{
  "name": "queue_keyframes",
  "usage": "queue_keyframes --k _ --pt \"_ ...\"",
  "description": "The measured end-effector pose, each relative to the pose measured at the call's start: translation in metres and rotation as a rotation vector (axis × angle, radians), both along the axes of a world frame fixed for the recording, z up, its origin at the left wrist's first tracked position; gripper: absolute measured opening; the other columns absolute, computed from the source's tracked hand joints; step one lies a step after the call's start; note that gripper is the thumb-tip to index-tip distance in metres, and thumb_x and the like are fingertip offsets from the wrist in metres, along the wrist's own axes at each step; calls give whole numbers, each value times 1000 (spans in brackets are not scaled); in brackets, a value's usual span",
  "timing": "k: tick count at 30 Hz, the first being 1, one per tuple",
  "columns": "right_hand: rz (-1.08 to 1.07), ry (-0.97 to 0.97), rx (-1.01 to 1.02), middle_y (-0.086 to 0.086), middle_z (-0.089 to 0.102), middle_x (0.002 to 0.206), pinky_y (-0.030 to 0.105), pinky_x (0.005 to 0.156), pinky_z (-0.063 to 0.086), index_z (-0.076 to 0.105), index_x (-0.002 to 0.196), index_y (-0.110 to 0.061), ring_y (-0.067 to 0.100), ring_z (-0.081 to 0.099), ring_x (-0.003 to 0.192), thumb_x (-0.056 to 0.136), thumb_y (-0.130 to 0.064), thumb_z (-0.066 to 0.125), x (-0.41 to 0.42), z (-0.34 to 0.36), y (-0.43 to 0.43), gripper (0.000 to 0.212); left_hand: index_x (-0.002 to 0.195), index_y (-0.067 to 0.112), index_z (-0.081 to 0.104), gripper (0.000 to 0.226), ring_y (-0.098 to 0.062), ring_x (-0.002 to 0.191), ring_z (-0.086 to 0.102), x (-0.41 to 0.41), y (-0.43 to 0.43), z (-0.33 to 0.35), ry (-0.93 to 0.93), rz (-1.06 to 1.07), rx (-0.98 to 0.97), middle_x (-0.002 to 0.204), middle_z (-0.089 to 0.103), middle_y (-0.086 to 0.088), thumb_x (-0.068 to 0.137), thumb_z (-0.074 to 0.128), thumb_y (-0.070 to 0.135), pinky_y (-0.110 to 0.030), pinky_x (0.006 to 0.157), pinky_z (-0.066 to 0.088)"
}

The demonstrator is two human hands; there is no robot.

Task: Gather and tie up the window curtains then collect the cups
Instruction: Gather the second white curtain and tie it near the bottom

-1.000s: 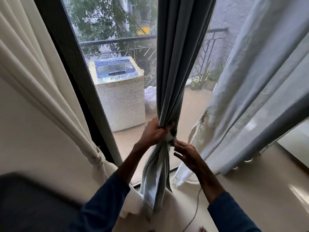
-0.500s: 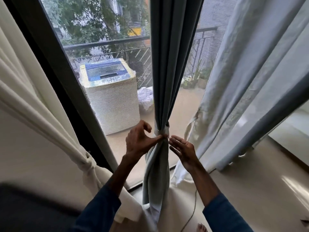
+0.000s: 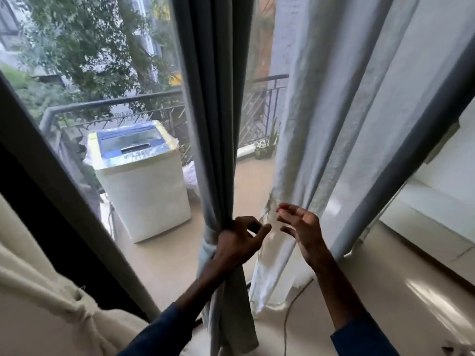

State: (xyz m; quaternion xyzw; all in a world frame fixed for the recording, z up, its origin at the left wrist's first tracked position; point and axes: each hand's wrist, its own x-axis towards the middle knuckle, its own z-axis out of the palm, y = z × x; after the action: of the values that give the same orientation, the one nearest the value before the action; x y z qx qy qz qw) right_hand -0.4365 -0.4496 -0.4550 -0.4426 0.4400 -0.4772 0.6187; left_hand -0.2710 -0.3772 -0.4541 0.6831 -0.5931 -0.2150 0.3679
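Grey curtain (image 3: 218, 124) held at its gathered waist by left hand (image 3: 237, 244) grip; right hand (image 3: 302, 227) grip wide, beside it. Pale curtain (image 3: 321, 124) judged next.

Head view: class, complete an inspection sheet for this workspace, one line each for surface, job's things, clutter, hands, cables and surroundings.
Surface: beige floor, glossy.
Job's things: grey curtain bunched at mid-height; pale curtain hangs loose; cream curtain knotted; cups not seen.
Clutter: nothing seen.
Hands: left hand grips the grey curtain at its gather, fingers curled; right hand open, holding nothing.
Cables: thin cable on the floor beside the pale curtain.
Surroundings: washing machine, railing and trees outdoors.
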Motion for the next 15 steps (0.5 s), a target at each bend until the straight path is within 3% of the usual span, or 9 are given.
queue_keyframes --k 6,9,12,15 --pt "-88 212 -404 4 78 88 30 61 54 76 97 -13 13 69 74 90 -6 71 -52 110 -55 11 90 27 65 19 6 61 66 -41 -69 86 -2 -8 -387 81 72 17 86 70 45 -25 71 55" --pt "-117 273 -638 1 78 85 32 57 57 77 93 -15 14 72 77 87 -7 73 -73 174 -77 10 99 30 62 19 4 69 66 -61 -104 145 -62 81 -612 86 70 15 86 70 43 -22 73 52" --pt "-155 280 -809 -4 78 86 34 58 59 77 90 -20 15 74 84 84 -13 79 -89 233 -95 9 106 25 61 23 -6 78 67 -79 -126 203 10 92 -834 109 61 16 88 71 36 -25 59 58" --pt "-215 289 -955 -9 77 86 37 65 60 77 87 -25 10 73 86 82 -21 82 -98 288 -115 9 110 25 58 29 -9 90 65 -91 -141 256 -11 132 -1005 113 57 16 87 72 34 -24 62 58"
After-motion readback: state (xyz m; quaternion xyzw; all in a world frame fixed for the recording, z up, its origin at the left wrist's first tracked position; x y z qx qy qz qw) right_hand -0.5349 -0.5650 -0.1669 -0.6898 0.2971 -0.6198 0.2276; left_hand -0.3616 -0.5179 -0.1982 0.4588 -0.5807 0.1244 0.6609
